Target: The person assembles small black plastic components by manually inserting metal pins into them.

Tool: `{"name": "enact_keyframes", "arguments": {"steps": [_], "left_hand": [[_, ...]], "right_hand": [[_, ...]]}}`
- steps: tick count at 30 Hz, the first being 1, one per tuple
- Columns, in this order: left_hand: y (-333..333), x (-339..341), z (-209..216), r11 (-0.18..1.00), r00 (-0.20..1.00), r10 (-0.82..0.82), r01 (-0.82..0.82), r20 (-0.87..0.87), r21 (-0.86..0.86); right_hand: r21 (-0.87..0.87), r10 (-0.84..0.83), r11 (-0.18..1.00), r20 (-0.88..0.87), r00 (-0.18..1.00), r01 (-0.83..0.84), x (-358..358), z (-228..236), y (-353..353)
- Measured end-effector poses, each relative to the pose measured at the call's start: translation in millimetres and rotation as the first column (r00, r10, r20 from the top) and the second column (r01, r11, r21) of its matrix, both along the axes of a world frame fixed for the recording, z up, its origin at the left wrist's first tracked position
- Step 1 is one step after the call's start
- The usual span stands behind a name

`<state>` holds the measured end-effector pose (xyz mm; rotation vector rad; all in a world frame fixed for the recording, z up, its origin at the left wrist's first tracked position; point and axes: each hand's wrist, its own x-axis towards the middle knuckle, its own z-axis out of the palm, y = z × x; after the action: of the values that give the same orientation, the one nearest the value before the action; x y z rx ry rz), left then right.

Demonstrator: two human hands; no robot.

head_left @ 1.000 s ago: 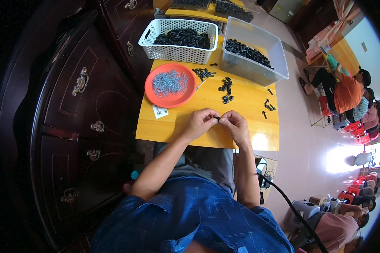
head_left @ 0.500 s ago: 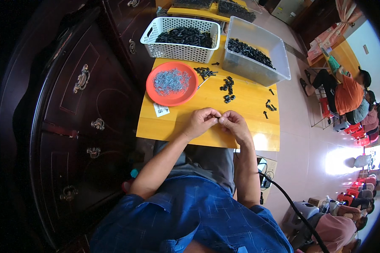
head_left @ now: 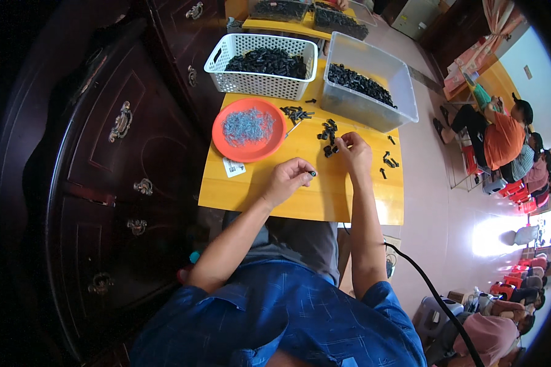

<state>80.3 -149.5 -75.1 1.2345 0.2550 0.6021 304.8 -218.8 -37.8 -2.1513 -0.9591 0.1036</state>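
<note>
My left hand (head_left: 288, 181) is above the near part of the yellow table, pinching a small black plastic part (head_left: 313, 174) whose round end shows at the fingertips. My right hand (head_left: 356, 154) reaches forward, its fingers drawn together at a loose group of small black caps (head_left: 328, 136). Whether a cap is between those fingertips is hidden. Left of that group lies a pile of black stemmed parts (head_left: 296, 114), with a thin screwdriver-like tool (head_left: 293, 129) beside it. A red plate (head_left: 219, 139) at the left holds many small silvery pieces, probably screws or pins.
At the back stand a white perforated basket (head_left: 260, 87) and a clear plastic bin (head_left: 364, 115), both with black parts. Several finished-looking black pieces (head_left: 389, 160) lie near the table's right edge. A white card (head_left: 233, 167) is by the plate. Dark cabinets (head_left: 122, 202) flank the left.
My hands were together over the near table. Now my right hand has moved forward and right to the black caps, while my left hand stays back with the small black part.
</note>
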Motion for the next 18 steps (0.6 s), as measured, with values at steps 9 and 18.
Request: {"name": "enact_keyframes", "arguments": {"steps": [9, 18], "left_hand": [[0.7, 2.5, -3.9, 0.999, 1.000, 0.029, -0.028, 0.011, -0.015], [0.1, 3.6, -0.4, 0.999, 0.999, 0.034, -0.034, 0.019, -0.027]], "right_hand": [[-0.302, 0.016, 0.953, 0.158, 0.987, 0.033, 2.3, -1.1, 21.3], [-0.205, 0.046, 0.979, 0.264, 0.963, 0.010, -4.6, -10.9, 16.6]]}}
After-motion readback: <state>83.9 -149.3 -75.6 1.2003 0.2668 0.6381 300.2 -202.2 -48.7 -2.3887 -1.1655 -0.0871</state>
